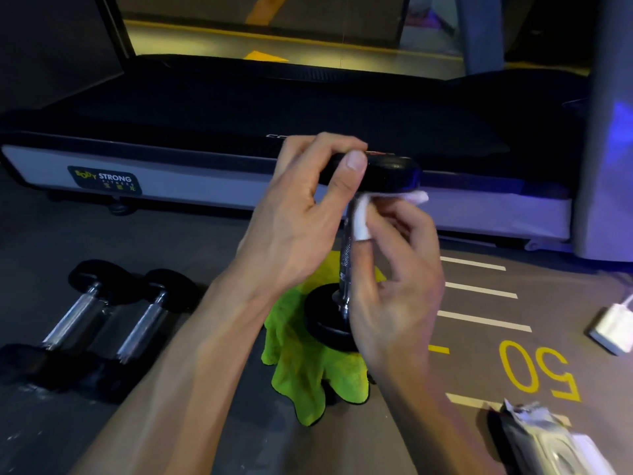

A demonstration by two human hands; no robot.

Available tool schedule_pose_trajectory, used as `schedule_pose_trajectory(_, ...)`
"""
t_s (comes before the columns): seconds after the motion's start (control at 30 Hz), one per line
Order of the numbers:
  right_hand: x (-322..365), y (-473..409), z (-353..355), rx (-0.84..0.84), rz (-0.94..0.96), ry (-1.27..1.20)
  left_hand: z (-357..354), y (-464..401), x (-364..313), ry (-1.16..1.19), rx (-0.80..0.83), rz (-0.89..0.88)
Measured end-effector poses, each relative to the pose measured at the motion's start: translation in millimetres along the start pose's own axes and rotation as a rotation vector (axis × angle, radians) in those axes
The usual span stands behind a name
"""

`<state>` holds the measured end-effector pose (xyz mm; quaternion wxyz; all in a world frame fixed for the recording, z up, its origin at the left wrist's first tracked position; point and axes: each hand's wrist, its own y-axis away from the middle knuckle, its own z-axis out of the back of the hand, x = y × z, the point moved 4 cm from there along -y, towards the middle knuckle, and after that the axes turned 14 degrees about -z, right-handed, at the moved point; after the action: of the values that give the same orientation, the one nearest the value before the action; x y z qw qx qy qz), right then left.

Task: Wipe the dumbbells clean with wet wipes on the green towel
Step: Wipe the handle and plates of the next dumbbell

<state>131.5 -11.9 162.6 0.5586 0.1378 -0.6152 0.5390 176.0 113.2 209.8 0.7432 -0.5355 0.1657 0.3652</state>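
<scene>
Dumbbell (346,269) upright | left hand (301,214) grips top | right hand (397,269) wipes handle

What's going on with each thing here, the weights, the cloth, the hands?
Dumbbell: stands on end on the towel, being wiped.
Green towel: crumpled on the floor under it.
Wet wipe: pressed to the handle near the top weight.
Left hand: grips the top weight.
Right hand: holds the wipe.
Two other dumbbells: lying on the floor.
Wipe packet: lying on the floor.
</scene>
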Motion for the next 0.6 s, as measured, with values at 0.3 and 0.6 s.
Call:
schedule_pose_trajectory(0.3,-5,-14,3,0.044,0.032,0.103,-3,-2,0,0.031,0.017,-0.012)
schedule_pose_trajectory(0.6,-5,-6,1,0.172,0.021,0.139,-6,-3,-2,0.037,0.012,-0.017)
